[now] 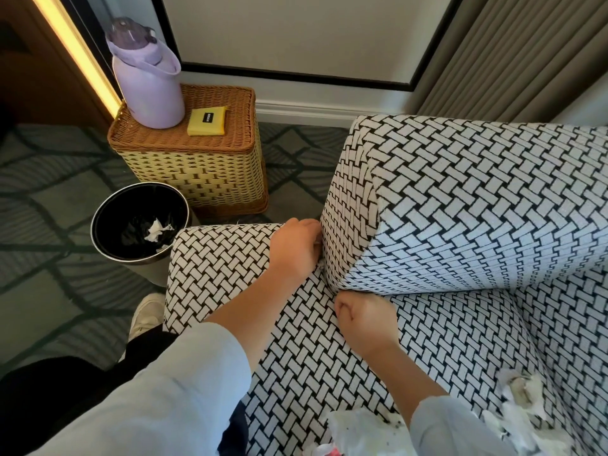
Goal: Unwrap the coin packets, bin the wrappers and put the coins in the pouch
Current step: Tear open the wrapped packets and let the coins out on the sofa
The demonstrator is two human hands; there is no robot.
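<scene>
My left hand (294, 248) lies on the chair's left armrest (220, 258), its fingertips pushed into the gap beside the back cushion (477, 199) and hidden there. Just under the cushion's lower corner, on the seat (312, 357), my right hand (367, 319) is clenched in a fist; nothing shows in it. Crumpled white paper packets (523, 393) lie on the seat at the lower right. The yellow pouch (206, 121) rests on a wicker basket. A black bin (93, 222) on the floor to the left holds white wrappers (156, 230).
The wicker basket (204, 172) stands behind the bin, with a lilac bottle (148, 87) on its lid next to the pouch. A white plastic bag (362, 429) lies at the seat's front edge. My white shoe (146, 315) is on the patterned carpet beside the chair.
</scene>
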